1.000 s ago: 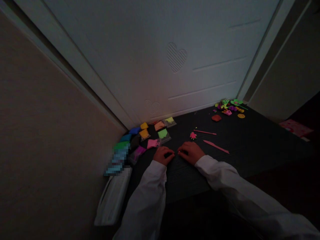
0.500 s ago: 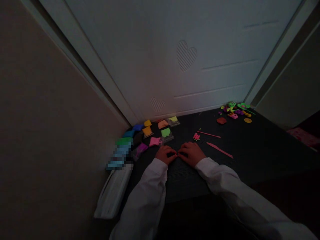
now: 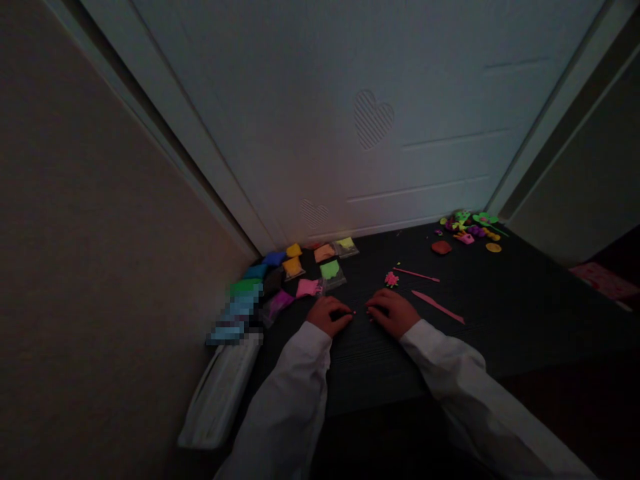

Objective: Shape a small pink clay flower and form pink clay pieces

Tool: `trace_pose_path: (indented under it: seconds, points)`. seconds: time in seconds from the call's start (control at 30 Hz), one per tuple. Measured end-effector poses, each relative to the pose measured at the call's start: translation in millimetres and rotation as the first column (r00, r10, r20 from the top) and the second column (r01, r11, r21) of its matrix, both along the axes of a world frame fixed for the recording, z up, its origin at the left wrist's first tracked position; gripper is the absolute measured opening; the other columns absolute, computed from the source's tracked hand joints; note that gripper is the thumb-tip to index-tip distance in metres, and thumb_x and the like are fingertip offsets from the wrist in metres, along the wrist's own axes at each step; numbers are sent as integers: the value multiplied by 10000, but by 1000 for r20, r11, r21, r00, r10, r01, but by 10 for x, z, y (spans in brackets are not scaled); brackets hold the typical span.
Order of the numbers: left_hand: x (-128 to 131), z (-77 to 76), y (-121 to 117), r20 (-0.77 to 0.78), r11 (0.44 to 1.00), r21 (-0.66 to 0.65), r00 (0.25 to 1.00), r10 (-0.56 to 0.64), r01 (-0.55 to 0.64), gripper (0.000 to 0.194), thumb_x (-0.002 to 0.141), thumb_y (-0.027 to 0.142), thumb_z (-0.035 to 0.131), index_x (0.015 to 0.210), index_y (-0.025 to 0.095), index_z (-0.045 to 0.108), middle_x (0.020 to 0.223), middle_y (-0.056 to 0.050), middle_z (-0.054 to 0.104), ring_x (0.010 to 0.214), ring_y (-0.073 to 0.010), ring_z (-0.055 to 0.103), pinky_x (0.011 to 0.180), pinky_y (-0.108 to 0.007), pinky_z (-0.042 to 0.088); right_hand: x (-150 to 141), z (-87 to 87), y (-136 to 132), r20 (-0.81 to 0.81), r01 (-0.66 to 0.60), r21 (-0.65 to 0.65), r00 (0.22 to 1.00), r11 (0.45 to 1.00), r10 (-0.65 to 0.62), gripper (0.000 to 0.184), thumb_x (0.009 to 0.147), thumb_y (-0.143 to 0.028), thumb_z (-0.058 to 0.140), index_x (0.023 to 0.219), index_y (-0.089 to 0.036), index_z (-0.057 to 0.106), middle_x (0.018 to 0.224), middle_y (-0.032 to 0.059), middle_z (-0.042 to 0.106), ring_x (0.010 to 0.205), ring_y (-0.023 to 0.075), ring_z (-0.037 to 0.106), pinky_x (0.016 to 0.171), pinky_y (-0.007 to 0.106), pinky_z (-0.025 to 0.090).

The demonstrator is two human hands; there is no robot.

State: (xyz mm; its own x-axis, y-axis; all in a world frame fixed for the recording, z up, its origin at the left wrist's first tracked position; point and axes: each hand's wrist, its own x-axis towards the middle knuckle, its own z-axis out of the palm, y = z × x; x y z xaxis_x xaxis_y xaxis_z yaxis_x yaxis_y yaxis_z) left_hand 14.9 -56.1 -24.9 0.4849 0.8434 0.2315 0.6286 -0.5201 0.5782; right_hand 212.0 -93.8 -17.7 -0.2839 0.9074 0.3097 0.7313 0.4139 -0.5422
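My left hand [image 3: 329, 315] rests low over the dark table, thumb and index finger pinched at a tiny pink bit of clay [image 3: 355, 313] that shows at the tips. A short gap to the right, my right hand [image 3: 394, 312] has its fingers curled and pinched together, with a small pink bit of clay [image 3: 369, 313] barely visible at them. Just beyond the right hand sits a pink-and-green spiky clay piece [image 3: 391, 279]. A thin pink modelling tool [image 3: 417, 275] and a pink clay knife [image 3: 438, 307] lie to its right.
Bags of coloured clay, including a green bag [image 3: 331, 271] and a pink bag [image 3: 307, 287], cluster at the left. A white case [image 3: 221, 393] lies along the left wall. Small clay models [image 3: 465, 223] and a red lump [image 3: 441, 247] sit far right. A white door [image 3: 310, 120] stands behind.
My hands, which met fingertip to fingertip, have drawn apart, the left going slightly left and the right going right. A small pink bit now shows at the left fingertips. The view has shifted slightly.
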Motion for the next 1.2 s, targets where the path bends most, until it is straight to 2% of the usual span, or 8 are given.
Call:
trace_pose_path:
  seconds: [0.13, 0.43, 0.8, 1.1, 1.2]
  points:
    - [9, 2, -4, 72, 998, -16, 995, 66, -65, 143, 668, 295, 525, 685, 188, 618, 702, -25, 595, 703, -127, 521, 678, -270, 420, 35, -36, 22, -12, -24, -16, 1000, 1000, 24, 196, 755, -238, 452, 877, -207, 602, 862, 41, 535, 808, 127, 502, 729, 263, 402]
    - [20, -24, 0, 90, 986, -42, 982, 165, -162, 163, 683, 300, 500, 690, 183, 613, 676, -12, 586, 622, -110, 513, 589, -235, 418, 52, -81, 67, 54, -93, -43, 994, 995, 95, 205, 744, -267, 477, 895, -266, 616, 869, 28, 551, 828, 141, 496, 738, 288, 377]
    - [20, -18, -9, 104, 978, -84, 975, 198, -190, 195, 685, 321, 490, 720, 176, 616, 692, -14, 586, 605, -110, 501, 584, -240, 407, 18, -10, 29, 36, -32, -46, 999, 998, 34, 139, 743, -224, 466, 807, -214, 590, 837, 25, 560, 809, 138, 498, 723, 278, 368]
    - [32, -18, -14, 121, 967, -113, 963, 242, -228, 219, 688, 330, 479, 731, 162, 611, 725, -21, 600, 621, -109, 510, 604, -234, 408, 0, -22, 10, -35, 54, -45, 998, 998, -56, 149, 767, -204, 407, 858, -191, 523, 822, 14, 579, 772, 133, 513, 719, 270, 382]
    - [31, -9, -26, 123, 959, -120, 955, 270, -256, 223, 692, 328, 471, 745, 162, 610, 721, -19, 608, 610, -105, 516, 593, -227, 411, -13, -27, 7, -58, 51, -38, 997, 998, -53, 216, 776, -193, 386, 955, -193, 507, 887, 27, 564, 820, 132, 507, 743, 263, 382]
